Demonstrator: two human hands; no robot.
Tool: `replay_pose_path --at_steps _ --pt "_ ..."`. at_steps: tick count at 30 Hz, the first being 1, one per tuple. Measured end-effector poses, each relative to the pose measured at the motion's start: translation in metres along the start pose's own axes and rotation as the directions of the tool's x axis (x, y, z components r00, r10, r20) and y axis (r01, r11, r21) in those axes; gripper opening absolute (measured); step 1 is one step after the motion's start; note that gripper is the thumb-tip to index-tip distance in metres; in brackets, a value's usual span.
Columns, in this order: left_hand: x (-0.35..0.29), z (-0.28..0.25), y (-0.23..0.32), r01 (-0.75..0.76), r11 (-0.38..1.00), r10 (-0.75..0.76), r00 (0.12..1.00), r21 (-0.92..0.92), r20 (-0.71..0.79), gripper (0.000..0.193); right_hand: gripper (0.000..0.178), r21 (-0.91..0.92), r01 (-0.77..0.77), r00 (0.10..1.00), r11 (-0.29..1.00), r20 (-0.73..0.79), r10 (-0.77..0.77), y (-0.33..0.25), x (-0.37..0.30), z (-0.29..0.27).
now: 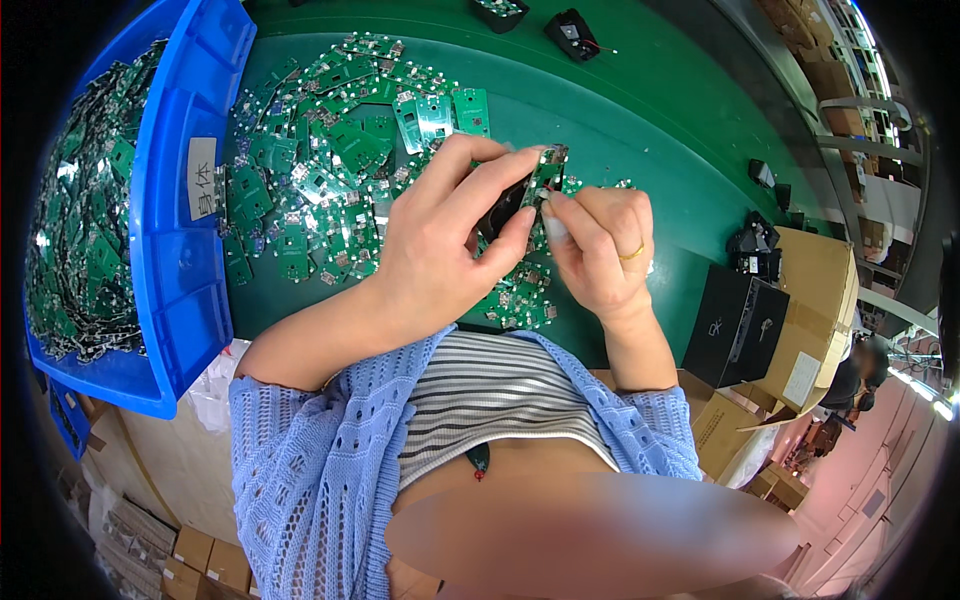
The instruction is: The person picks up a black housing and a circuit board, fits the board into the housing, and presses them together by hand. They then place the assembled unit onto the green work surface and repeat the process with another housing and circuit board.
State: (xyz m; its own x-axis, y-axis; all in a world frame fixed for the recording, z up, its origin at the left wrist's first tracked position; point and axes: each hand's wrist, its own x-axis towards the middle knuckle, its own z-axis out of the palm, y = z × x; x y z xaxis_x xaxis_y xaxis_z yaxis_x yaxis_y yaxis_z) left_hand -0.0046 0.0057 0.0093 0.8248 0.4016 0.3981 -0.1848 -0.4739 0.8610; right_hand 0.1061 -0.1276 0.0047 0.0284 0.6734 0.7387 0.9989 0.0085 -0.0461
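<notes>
My left hand (440, 225) is closed around a small black plastic housing (503, 210), holding it tilted above the table. A green circuit board (546, 176) sits at the right side of that housing. Against the board, the fingertips of my right hand (605, 245) pinch together, with a bit of red, seemingly thin wire, showing beside them. What exactly they grip is too small and hidden to name. A ring is on one right finger, and something white covers a fingertip. Loose green circuit boards (350, 150) are spread behind and left of my hands.
A blue plastic bin (185, 270) full of circuit boards stands at the left. Black housings (572, 36) lie at the far edge of the green table (620, 130). At the right are a black box (735, 325) and an open cardboard box (805, 310). Another person (855, 375) is farther off.
</notes>
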Motion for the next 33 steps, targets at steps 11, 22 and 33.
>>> replay_pose_path --at_steps 11,22,33 --pt "0.0 0.0 -0.007 -0.059 0.992 0.058 0.998 -0.108 -0.012 0.041 0.03 0.233 -0.196 0.98 0.952 0.008 0.2 0.003 0.007 0.003" --pt "-0.001 0.005 -0.01 -0.033 0.991 0.028 0.999 -0.127 -0.036 0.04 0.034 0.281 -0.19 0.979 0.941 -0.02 0.203 0.006 -0.003 0.009" --pt "0.002 0.005 -0.021 0.456 0.721 -0.331 0.888 -0.522 0.319 0.033 0.035 0.69 -0.623 0.644 0.37 0.183 0.743 -0.027 -0.015 -0.004"
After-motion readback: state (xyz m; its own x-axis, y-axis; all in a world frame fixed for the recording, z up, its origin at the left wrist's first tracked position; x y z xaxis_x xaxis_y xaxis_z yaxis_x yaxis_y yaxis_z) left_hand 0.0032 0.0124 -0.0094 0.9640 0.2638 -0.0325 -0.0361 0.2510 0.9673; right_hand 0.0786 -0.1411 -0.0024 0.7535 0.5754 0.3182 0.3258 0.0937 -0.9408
